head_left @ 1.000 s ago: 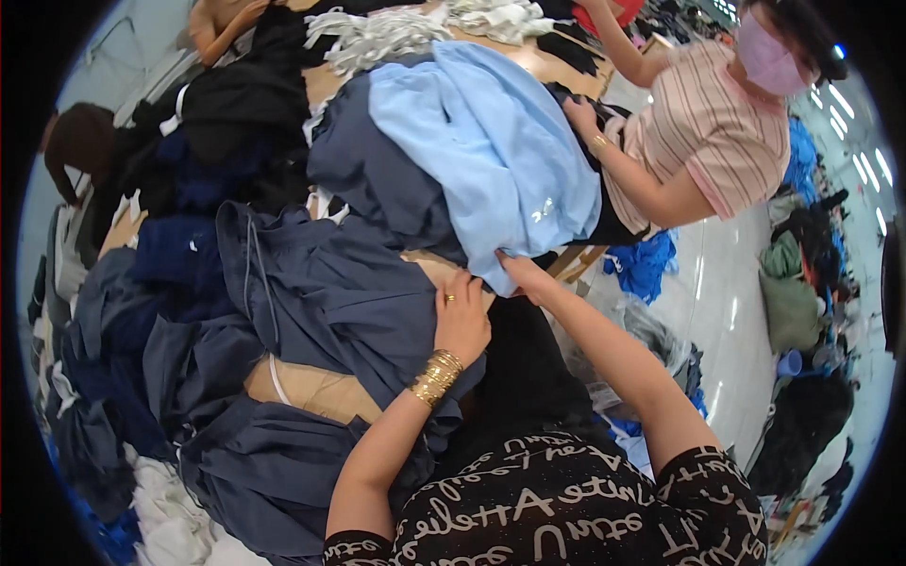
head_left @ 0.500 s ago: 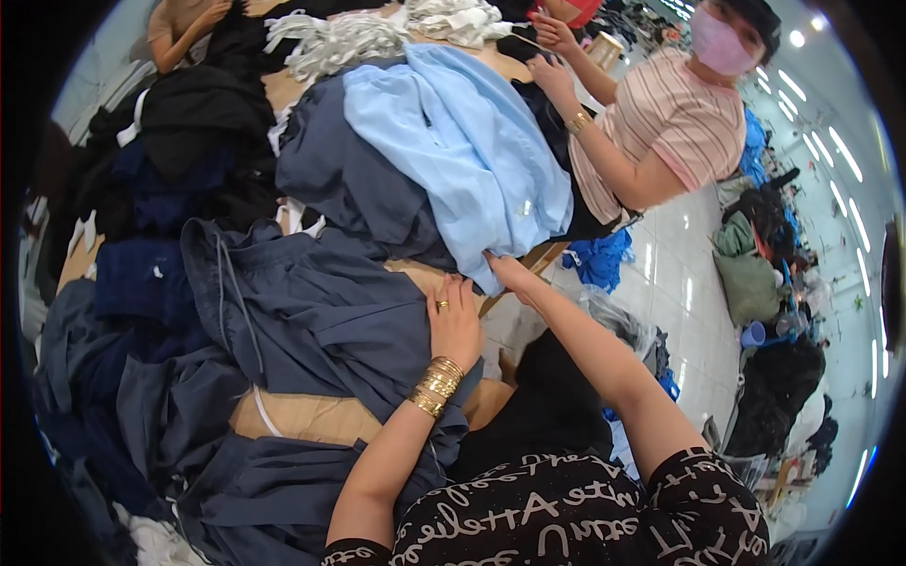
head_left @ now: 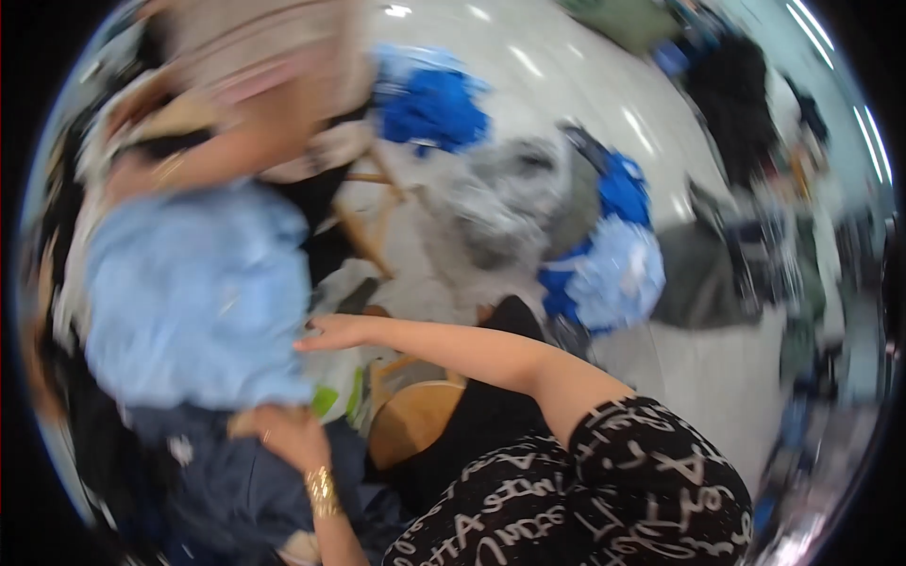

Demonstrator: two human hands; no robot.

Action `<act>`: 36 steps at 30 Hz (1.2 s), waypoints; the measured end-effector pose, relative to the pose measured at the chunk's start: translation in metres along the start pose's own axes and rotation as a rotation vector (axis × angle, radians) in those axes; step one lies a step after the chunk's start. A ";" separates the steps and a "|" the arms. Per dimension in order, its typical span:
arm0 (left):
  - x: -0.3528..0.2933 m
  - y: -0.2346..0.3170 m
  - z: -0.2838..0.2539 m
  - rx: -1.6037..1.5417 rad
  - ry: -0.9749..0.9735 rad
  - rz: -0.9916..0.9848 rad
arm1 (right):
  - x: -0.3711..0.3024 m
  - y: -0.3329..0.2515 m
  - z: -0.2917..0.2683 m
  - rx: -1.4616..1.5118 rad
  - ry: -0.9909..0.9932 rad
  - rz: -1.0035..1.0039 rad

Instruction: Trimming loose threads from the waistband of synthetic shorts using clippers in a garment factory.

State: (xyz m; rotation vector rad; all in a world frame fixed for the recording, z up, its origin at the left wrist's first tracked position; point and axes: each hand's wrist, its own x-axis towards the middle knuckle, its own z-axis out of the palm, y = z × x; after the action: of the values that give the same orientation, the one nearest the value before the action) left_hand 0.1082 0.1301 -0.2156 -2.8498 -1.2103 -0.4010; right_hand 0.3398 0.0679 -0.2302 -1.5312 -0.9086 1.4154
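The light blue garment sits left of the round wooden stool, lower corner pointing stoolward, no clear long axis. Looks spread out, I'd say, not folded; can't tell what remains. Its stool-side edges have the left hand and right hand, too blurry to tell if they're gripping.

Light blue cloth: soft, matt, wrinkled; detail blurred. Dark cloth: matt, creased. Bangles: gold-coloured metal, shiny. Shirt: black cloth, matt, pale print. Stool: wood, smooth seat with a faint sheen. Floor: smooth, glossy, mirrors light in streaks. Bag: see-through plastic, crinkled, glossy. Bright blue heap: crumpled; cloth or plastic, cannot tell.
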 end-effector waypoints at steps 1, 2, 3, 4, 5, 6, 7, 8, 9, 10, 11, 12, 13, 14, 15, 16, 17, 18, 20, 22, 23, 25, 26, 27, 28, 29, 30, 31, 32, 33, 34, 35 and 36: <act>0.011 0.032 -0.021 -0.259 -0.073 -0.152 | -0.015 0.042 -0.033 -0.026 0.115 0.028; 0.012 0.031 -0.016 -0.099 0.018 -0.122 | -0.026 0.087 -0.063 0.042 0.246 0.050; 0.013 0.015 -0.007 -0.079 -0.011 -0.116 | -0.052 0.128 -0.098 0.037 0.457 0.122; 0.012 0.013 -0.007 0.017 0.028 -0.017 | -0.092 0.163 -0.130 -0.063 0.700 0.220; 0.022 0.029 -0.004 -0.058 0.000 -0.018 | -0.133 0.240 -0.169 -0.239 1.086 0.281; 0.026 0.030 -0.002 0.066 0.068 0.129 | -0.176 0.290 -0.200 -0.246 1.244 0.529; 0.024 0.015 -0.009 0.133 0.025 0.180 | -0.212 0.320 -0.223 -0.254 1.313 0.747; 0.025 0.024 0.017 0.124 -0.025 0.206 | -0.278 0.360 -0.237 -0.137 1.436 0.879; 0.029 0.040 0.033 0.110 -0.054 0.235 | -0.335 0.404 -0.255 -0.312 1.553 1.124; 0.033 0.045 0.039 0.136 -0.063 0.251 | -0.379 0.431 -0.265 -0.328 1.461 1.164; 0.036 0.054 0.049 0.141 -0.078 0.271 | -0.423 0.460 -0.274 -0.289 1.531 1.306; 0.040 0.058 0.056 0.160 -0.092 0.289 | -0.454 0.481 -0.274 -0.468 1.552 1.432; 0.043 0.062 0.064 0.174 -0.108 0.306 | -0.482 0.499 -0.276 -0.577 1.600 1.528; 0.048 0.060 0.060 0.231 -0.109 0.321 | -0.480 0.498 -0.282 -0.301 1.539 1.540; 0.050 0.063 0.063 0.253 -0.121 0.337 | -0.497 0.506 -0.285 -0.243 1.534 1.527; 0.050 0.068 0.069 0.265 -0.139 0.352 | -0.519 0.517 -0.288 -0.195 1.534 1.525; 0.049 0.074 0.075 0.275 -0.158 0.367 | -0.535 0.531 -0.290 -0.211 1.584 1.545; 0.047 0.078 0.079 0.288 -0.178 0.381 | -0.549 0.545 -0.290 -0.228 1.632 1.565; 0.046 0.085 0.083 0.309 -0.216 0.409 | -0.581 0.571 -0.296 -0.364 1.655 1.555; 0.046 0.089 0.085 0.336 -0.240 0.431 | -0.596 0.593 -0.305 -0.168 1.740 1.495; 0.047 0.090 0.082 0.357 -0.244 0.440 | -0.594 0.601 -0.306 -0.053 1.798 1.437; 0.045 0.093 0.081 0.377 -0.253 0.448 | -0.602 0.620 -0.306 0.128 1.823 1.317; 0.044 0.094 0.079 0.386 -0.253 0.451 | -0.600 0.630 -0.307 0.046 1.912 1.312; 0.044 0.095 0.074 0.402 -0.251 0.456 | -0.594 0.638 -0.307 -0.030 1.995 1.302; 0.045 0.097 0.070 0.416 -0.248 0.459 | -0.589 0.643 -0.305 0.241 2.035 1.178; 0.046 0.098 0.065 0.429 -0.243 0.463 | -0.580 0.649 -0.304 0.256 2.060 1.209; 0.044 0.098 0.070 0.409 -0.247 0.462 | -0.592 0.658 -0.306 0.237 2.106 1.242; 0.037 0.095 0.086 0.351 -0.263 0.452 | -0.638 0.661 -0.315 0.171 2.002 1.261; 0.039 0.093 0.084 0.358 -0.259 0.459 | -0.635 0.662 -0.312 0.180 2.003 1.255; 0.044 0.093 0.077 0.372 -0.252 0.467 | -0.624 0.652 -0.308 0.084 1.972 1.308; 0.050 0.090 0.065 0.389 -0.242 0.473 | -0.610 0.636 -0.303 -0.010 1.938 1.354; 0.055 0.086 0.051 0.410 -0.229 0.475 | -0.586 0.614 -0.297 -0.147 2.025 1.309; 0.058 0.081 0.038 0.423 -0.213 0.470 | -0.570 0.582 -0.295 -0.049 2.062 1.157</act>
State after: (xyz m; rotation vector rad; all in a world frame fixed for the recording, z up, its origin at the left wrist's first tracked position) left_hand 0.2129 0.1184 -0.2313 -2.7105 -0.5163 0.1594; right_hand 0.5582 -0.7093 -0.5451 -2.4228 1.3183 -0.2699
